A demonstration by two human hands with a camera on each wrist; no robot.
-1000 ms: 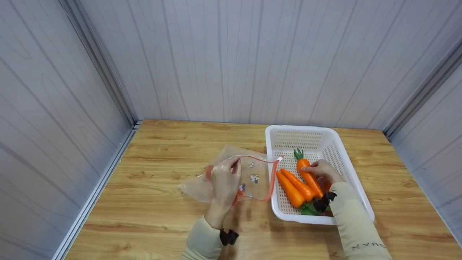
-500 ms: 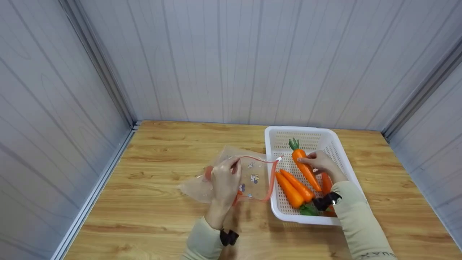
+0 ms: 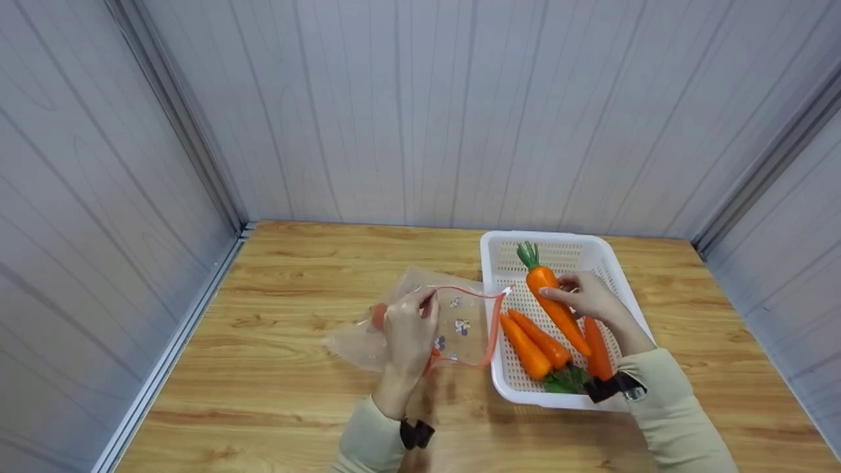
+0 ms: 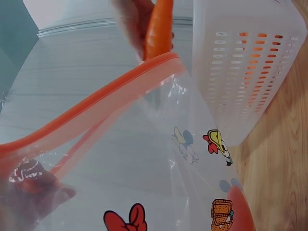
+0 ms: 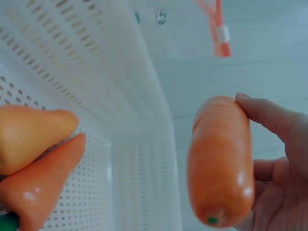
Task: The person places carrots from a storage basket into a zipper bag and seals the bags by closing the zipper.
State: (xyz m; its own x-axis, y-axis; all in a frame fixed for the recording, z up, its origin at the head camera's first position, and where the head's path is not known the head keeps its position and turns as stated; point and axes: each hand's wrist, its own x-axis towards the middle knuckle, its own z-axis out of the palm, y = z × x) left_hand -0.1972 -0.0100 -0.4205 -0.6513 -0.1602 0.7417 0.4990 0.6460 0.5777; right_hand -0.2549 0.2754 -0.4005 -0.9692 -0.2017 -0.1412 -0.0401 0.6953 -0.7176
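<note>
My right hand holds an orange carrot with a green top, fingers and thumb around its upper part. The carrot is raised over the white perforated basket, leafy end pointing away; in the right wrist view the carrot appears above the basket's rim. My left hand pinches the edge of a clear zip bag with an orange-red seal and cartoon prints. The bag's mouth gapes toward the basket. Inside the bag is a rounded orange-red thing, partly hidden by the hand.
In the basket lie two carrots side by side, another carrot near its right wall and green leaves at its near end. The bag's white slider touches or overlaps the basket's left rim. Pale panel walls enclose the wooden table.
My right hand has lifted the carrot from among the others, shifting it slightly left and away from me. The carrot by the right wall is now more exposed. My left hand stays put.
</note>
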